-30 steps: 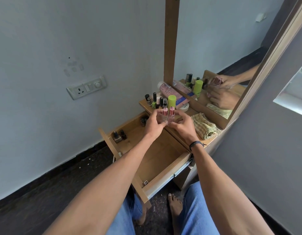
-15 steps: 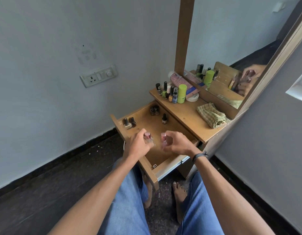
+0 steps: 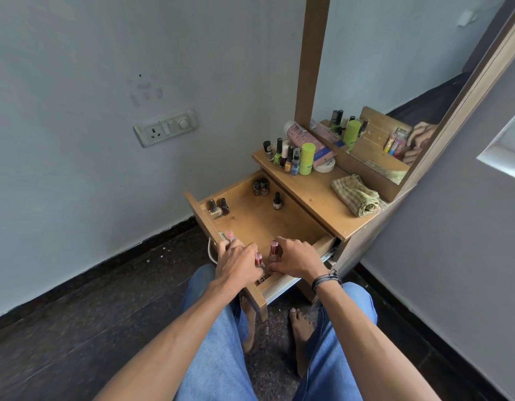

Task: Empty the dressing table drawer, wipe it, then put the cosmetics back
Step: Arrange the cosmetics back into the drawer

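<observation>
Scene: A person in jeans (image 3: 215, 342) sat with both hands lowered into the open drawer (image 3: 204, 217) of a wooden dressing table (image 3: 311, 195).
Left hand: The left hand (image 3: 238, 263) was curled round a pink-capped bottle (image 3: 259, 259) at the drawer's near end. Its fingers covered everything but the cap.
Second cap: Another pink cap (image 3: 229, 235) showed just past the left fingertips, against the drawer's front panel. Whether that hand held it could not be told.
Right hand: The right hand (image 3: 296, 259) was clamped on a red-capped bottle (image 3: 274, 250), just beside the one in the left hand. The bottle's base was hidden behind the thumb.
Drawer contents: The hands screened the near corner. Further in, two bottles (image 3: 217, 208) stood in the corner by the front panel. Two small jars (image 3: 260, 187) stood at the far wall, with a single dark bottle (image 3: 276, 201) near them.
Table top: A cluster of nail polish bottles (image 3: 282, 156) stood at the far end beside a green cylinder (image 3: 306, 159). The cylinder partly covered a pink tube (image 3: 304, 137) and a white tin (image 3: 325, 165). A checked cloth (image 3: 357, 195) lay folded near the mirror.
Mirror: The mirror (image 3: 395, 68) was cut off at the top and right. It reflected a hand and some coloured tubes, too small to make out.
Labels: The print on the bottles and tube was too small to read.
</observation>
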Demonstrator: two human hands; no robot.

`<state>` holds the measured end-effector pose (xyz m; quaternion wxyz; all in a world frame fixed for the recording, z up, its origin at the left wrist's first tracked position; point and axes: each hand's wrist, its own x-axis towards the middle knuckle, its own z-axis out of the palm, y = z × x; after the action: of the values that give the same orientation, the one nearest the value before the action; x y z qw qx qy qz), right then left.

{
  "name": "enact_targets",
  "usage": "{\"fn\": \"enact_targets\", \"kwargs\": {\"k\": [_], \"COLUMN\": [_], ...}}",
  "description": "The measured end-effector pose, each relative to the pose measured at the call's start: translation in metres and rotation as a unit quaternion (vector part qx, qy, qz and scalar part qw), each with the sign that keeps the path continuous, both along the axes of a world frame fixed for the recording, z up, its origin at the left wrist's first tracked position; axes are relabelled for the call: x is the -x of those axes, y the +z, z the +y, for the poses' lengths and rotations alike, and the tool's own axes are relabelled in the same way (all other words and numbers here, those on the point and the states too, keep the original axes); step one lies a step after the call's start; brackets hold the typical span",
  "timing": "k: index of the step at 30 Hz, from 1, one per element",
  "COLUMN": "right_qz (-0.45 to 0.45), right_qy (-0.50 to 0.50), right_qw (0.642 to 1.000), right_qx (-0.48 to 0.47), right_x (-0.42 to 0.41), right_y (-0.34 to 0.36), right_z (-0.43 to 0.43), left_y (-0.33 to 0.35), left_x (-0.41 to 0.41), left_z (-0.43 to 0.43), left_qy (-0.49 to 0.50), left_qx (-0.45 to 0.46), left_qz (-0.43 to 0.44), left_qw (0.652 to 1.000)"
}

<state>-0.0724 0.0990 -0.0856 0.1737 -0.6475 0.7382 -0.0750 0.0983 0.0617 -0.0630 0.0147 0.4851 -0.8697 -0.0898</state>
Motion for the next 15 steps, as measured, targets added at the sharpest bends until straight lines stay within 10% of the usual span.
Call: {"fn": "enact_targets", "kwargs": {"k": [15], "right_qz": [-0.028], "right_qy": [0.091], "right_qw": [0.990], "right_qx": [-0.107], "right_x": [0.012], "right_y": [0.013], "right_z": [0.006], "left_y": [0.011], "left_x": [-0.005], "left_z": [-0.009], "left_qy": [-0.050], "left_qx": [-0.102], "left_qz": [-0.083], "left_qw": [0.990]}}
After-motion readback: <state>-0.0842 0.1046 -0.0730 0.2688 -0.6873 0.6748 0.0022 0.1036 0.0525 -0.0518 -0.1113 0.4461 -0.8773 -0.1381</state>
